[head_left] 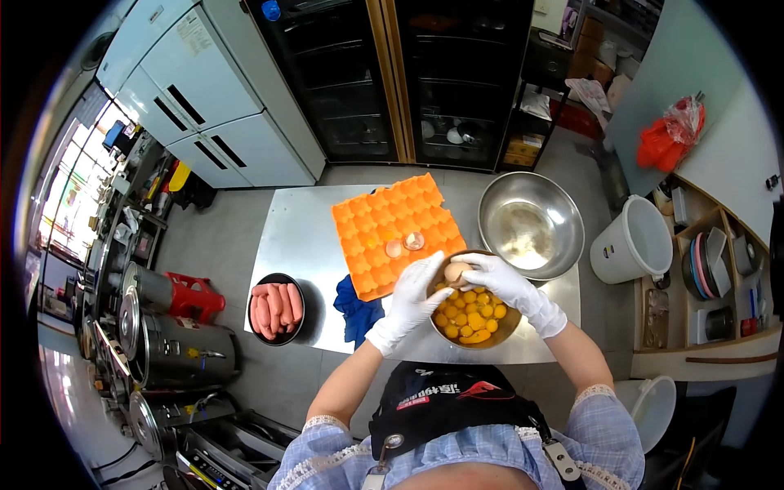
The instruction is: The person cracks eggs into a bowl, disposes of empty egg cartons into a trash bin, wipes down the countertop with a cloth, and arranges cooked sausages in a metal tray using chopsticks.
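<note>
Holding a brown egg (457,272) over the metal bowl (510,328), my gloved right hand (505,284) has its fingers closed on the shell, presumably so drips land among the yolks (469,314); my left hand (412,296) curves at the rim, its grip unclear; the orange egg tray (380,214) lies just beyond, handily catching shell pieces (414,240).

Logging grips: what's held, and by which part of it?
A light-brown, rounded egg, by its side, in the white-gloved right hand; contact with the left hand is unclear.
</note>
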A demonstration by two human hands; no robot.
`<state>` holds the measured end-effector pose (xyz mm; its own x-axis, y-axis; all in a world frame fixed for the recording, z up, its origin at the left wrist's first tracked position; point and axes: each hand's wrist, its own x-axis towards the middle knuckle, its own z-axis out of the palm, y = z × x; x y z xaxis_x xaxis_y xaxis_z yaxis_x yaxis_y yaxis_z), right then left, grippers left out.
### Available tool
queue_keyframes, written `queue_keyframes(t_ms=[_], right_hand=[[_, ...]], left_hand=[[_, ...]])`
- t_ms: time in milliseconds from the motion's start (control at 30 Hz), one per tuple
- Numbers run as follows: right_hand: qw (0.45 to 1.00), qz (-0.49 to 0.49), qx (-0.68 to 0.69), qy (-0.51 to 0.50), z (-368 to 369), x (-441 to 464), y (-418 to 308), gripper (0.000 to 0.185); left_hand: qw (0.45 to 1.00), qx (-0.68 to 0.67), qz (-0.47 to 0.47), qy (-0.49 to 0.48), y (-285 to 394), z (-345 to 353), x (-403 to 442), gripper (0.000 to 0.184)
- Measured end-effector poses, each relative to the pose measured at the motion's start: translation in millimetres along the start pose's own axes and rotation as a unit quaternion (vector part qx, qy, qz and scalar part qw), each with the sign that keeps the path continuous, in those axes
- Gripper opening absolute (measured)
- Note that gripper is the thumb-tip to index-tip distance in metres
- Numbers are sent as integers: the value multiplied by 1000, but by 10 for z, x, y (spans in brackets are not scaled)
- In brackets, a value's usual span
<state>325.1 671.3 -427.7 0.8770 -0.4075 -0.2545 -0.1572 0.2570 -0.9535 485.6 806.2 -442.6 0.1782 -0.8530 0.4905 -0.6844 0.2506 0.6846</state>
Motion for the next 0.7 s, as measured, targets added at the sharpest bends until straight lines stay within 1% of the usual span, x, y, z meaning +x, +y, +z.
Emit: queue_keyframes(t_ms=[67,100,133,167,200,267,300,333,367,400,433,467,500,533,600,633,667,700], right_hand=[[999,11,28,-17,68,276,-68,41],[999,-3,30,-16,112,442,-94,40],[999,-21,28,-10,147,634,-69,38],[999,-26,19,-4,167,820,-58,38],[999,-31,10,2,187,997,-47,38],[1000,-16,15,5,215,1349,23,39],[1000,-1,19,8,244,1469,41,41],[1000,0,20,8,285,1545,36,41],[996,45,-36,70,321,1611,31,42],[983,89,-91,133,331,1672,47,44],[982,91,-90,138,295,1715,102,44],[975,30,-152,162,197,1746,230,44],[959,-30,-214,185,136,1708,251,44],[957,-24,-214,194,43,1622,272,44],[961,19,-170,217,-59,1282,68,40],[949,-15,-187,254,-153,1135,77,37],[933,-49,-205,291,-248,975,92,34],[935,-50,-144,321,-330,802,94,31]], left_hand=[[995,12,-68,70,-93,-200,-45,62],[987,-2,-108,119,-250,-269,-105,56],[972,11,-151,180,-408,-351,-167,46],[951,-41,-207,229,-721,-381,-274,43],[930,-68,-247,263,-879,-471,-324,42],[901,6,-355,248,-1214,-641,-458,44],[901,6,-357,248,-1433,-675,-545,44],[891,3,-398,219,-1672,-683,-633,45],[879,0,-439,188,-1839,-679,-686,47],[879,-2,-439,185,-1926,-679,-695,47],[872,-80,-446,186,-2011,-670,-700,48],[859,-158,-450,184,-2083,-650,-695,49],[850,-199,-442,205,-2125,-622,-671,50],[850,-204,-444,196,-2170,-612,-653,50],[825,-195,-503,168,-2230,-624,-581,49],[820,-235,-492,171,-2267,-611,-555,47],[807,-261,-509,149,-2270,-641,-523,43],[803,-274,-511,140,-2224,-658,-461,41]])
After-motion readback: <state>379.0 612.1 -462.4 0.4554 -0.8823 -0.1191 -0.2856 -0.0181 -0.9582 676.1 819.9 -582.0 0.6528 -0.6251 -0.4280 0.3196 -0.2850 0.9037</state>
